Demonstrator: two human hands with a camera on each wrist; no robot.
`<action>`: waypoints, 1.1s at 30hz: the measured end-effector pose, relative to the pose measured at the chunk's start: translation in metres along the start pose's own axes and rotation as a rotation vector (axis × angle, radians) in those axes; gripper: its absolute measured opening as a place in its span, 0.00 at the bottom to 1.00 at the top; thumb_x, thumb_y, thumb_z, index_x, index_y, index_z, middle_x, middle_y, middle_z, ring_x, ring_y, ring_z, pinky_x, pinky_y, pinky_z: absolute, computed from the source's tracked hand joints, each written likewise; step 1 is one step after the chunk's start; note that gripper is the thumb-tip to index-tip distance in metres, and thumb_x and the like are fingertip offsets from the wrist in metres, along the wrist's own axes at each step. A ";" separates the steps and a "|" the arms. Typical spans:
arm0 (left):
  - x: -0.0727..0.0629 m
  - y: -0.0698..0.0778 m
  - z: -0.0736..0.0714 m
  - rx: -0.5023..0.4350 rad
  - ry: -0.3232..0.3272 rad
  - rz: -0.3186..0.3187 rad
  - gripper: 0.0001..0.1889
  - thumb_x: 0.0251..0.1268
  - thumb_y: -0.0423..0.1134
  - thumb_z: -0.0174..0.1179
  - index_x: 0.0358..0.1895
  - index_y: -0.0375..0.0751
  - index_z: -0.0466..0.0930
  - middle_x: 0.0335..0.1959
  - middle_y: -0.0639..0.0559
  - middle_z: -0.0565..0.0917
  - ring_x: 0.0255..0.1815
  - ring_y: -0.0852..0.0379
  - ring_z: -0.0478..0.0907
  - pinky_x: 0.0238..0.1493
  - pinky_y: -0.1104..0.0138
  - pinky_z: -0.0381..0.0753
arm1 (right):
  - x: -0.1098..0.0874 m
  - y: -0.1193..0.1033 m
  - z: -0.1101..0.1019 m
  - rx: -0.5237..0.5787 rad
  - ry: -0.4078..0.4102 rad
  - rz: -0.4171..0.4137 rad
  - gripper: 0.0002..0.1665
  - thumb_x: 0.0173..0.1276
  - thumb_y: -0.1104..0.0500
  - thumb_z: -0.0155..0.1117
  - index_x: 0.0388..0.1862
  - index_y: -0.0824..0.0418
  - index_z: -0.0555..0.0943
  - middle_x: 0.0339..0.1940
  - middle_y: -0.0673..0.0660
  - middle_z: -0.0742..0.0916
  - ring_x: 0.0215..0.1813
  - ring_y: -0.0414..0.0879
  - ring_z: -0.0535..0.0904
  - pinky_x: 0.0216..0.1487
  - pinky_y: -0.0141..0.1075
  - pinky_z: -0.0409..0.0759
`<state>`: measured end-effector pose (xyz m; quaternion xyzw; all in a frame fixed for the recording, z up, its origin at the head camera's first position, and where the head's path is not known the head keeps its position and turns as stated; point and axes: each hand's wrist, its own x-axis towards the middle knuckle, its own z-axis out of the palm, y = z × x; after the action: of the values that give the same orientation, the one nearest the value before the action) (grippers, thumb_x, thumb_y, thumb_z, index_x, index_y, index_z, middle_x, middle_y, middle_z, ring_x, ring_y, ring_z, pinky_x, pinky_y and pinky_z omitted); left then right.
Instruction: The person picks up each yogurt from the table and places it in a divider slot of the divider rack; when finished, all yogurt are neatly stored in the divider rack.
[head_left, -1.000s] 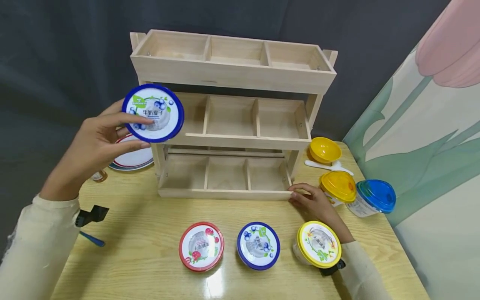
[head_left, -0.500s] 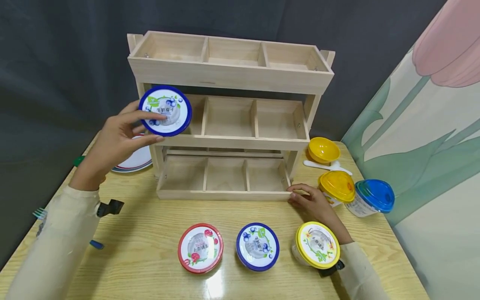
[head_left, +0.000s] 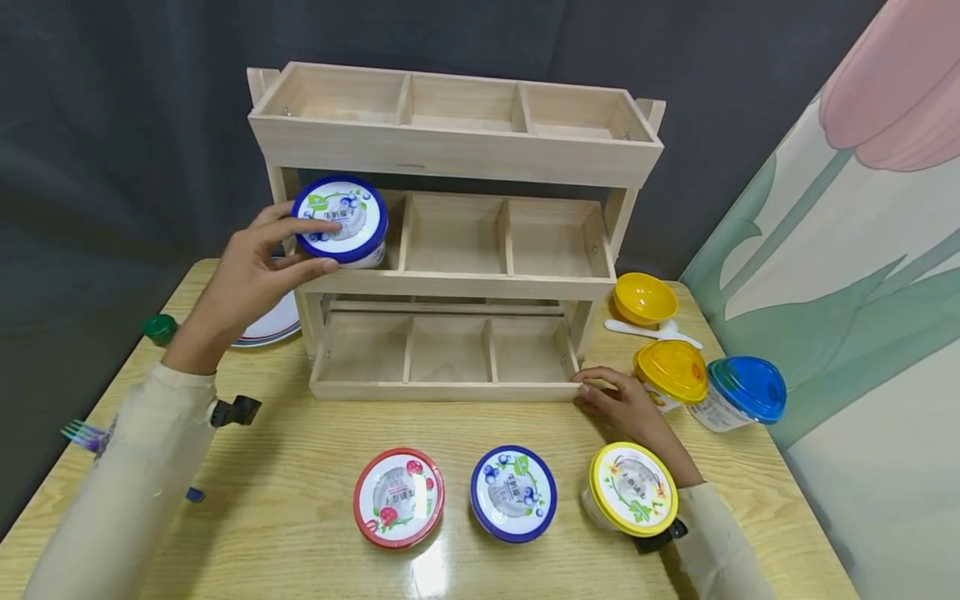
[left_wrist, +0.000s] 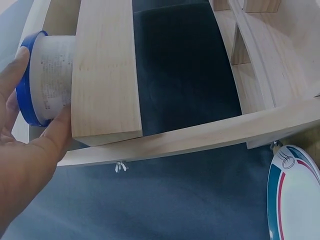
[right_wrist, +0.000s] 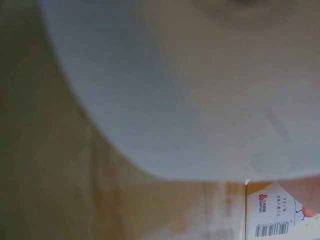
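A blue-lidded tub (head_left: pixel 341 218) with blueberries on its lid is in my left hand (head_left: pixel 258 267), thumb and fingers around its rim. It stands at the left compartment of the middle tier of a wooden rack (head_left: pixel 450 287), its lower part behind the front board. The left wrist view shows the tub's white side (left_wrist: pixel 52 75) right against that board; its base is hidden. My right hand (head_left: pixel 626 408) holds the right front corner of the bottom tier. Close to the right wrist stands a yellow-lidded tub (head_left: pixel 633 489); a blurred pale surface (right_wrist: pixel 200 100) fills most of the right wrist view.
A red-lidded tub (head_left: pixel 399 498) and another blue-lidded tub (head_left: pixel 513 494) stand on the table in front. To the right are a yellow bowl (head_left: pixel 645 298), a white spoon (head_left: pixel 663 332) and tubs with yellow (head_left: pixel 675 371) and blue (head_left: pixel 750 387) lids. Plates (head_left: pixel 273 321) lie left.
My left hand has carried the blue-lidded tub rightward, from beside the rack to the middle tier's left compartment, and tipped it more upright. My right hand has stayed at the rack's corner.
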<state>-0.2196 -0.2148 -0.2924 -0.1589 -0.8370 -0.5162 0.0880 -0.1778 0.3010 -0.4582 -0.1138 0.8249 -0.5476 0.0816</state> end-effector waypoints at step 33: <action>-0.016 0.019 -0.007 0.086 0.015 0.043 0.24 0.78 0.37 0.68 0.73 0.38 0.80 0.89 0.52 0.54 0.89 0.46 0.51 0.81 0.52 0.62 | -0.001 0.004 0.001 0.036 -0.004 -0.015 0.16 0.85 0.70 0.57 0.65 0.76 0.80 0.62 0.78 0.83 0.52 0.43 0.89 0.56 0.34 0.87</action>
<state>-0.1982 -0.2158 -0.2781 -0.1690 -0.8542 -0.4789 0.1119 -0.1766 0.3021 -0.4621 -0.1196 0.8139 -0.5628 0.0811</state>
